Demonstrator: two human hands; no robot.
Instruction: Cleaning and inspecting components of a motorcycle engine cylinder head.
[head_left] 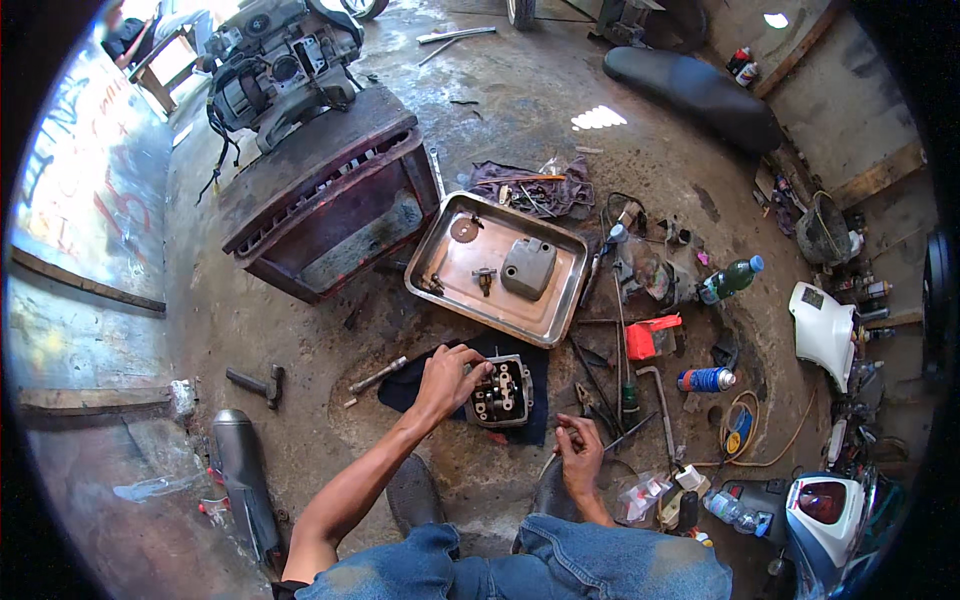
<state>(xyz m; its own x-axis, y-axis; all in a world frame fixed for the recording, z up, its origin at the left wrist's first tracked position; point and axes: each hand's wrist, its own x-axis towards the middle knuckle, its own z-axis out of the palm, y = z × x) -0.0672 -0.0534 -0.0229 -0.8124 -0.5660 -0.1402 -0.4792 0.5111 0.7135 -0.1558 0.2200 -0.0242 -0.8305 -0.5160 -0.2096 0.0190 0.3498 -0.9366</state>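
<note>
A metal engine cylinder head (512, 398) lies on a dark cloth (407, 388) on the floor in front of me, its open side with the valve gear facing up. My left hand (452, 380) reaches over from the left, with bent fingers closed at the part's upper left edge. To the right of the cloth, my right hand (580, 456) hovers near my knee, thumb and fingers curled together. Whatever it holds, if anything, is too small to make out. Beyond the cylinder head, a metal tray (427, 290) holds a grey cover (528, 268), a sprocket (464, 230) and small parts.
Left lie a hammer (258, 384), a socket wrench (378, 374) and an exhaust muffler (240, 460). On the right are pliers (594, 402), a screwdriver (628, 395), a red box (652, 337), a spray can (706, 380) and a green bottle (732, 280). An engine (285, 65) rests on a wooden crate (330, 220).
</note>
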